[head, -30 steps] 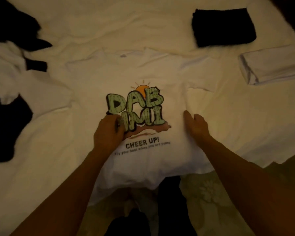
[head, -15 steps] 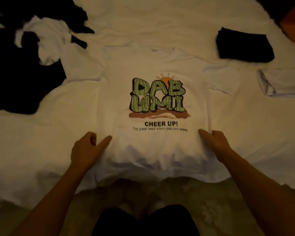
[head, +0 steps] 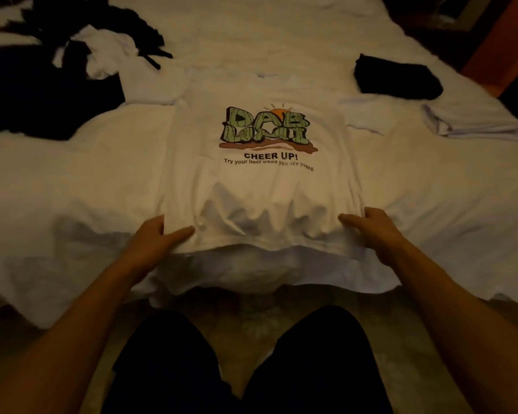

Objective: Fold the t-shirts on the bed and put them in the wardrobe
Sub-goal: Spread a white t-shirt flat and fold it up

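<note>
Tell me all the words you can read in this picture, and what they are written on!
"DAB": big green letters, top row of the print on the white t-shirt spread on the bed.
Second row of green letters: too blurred to read surely.
"CHEER UP!": bold black, under the print.
"Try your best when you are young": small black line below that.
Small neck label: too small to read.
</note>
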`<state>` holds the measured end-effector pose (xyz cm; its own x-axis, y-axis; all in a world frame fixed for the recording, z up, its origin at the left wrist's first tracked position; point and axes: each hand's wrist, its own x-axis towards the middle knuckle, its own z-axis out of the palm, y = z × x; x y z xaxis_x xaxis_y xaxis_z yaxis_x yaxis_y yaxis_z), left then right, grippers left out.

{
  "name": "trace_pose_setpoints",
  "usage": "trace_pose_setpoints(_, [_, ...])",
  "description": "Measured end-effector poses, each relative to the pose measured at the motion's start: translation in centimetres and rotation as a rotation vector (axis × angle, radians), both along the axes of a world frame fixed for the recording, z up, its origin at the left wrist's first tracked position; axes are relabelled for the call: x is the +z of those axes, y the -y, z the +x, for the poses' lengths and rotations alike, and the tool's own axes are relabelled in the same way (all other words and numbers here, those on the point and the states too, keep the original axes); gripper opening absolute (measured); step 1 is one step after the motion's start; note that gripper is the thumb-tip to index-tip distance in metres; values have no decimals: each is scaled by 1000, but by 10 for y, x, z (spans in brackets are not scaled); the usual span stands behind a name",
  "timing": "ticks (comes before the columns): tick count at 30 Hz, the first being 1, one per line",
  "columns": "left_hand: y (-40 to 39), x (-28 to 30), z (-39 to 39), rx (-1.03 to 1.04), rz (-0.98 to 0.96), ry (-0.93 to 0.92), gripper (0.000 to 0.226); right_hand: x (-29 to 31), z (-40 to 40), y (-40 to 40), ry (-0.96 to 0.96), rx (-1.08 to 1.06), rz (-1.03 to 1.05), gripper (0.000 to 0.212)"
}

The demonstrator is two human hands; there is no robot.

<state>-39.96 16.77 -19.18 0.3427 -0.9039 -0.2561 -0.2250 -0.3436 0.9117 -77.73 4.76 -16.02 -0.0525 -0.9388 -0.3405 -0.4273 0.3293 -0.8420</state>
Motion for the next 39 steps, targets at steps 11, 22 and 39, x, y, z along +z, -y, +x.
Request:
trace_pose_setpoints(11, [-34,43,-15,234,-204,-78,19,15,-28,-57,275,-162,-330,37])
trace_pose_setpoints(22, [-51,56,-2,154,-418,87,29,30,-41,-54,-91,169,-269,30])
trace_pose_setpoints(39, [-44,62,2,103,-276,179,25,23,-41,-51,1,-16,-369,38])
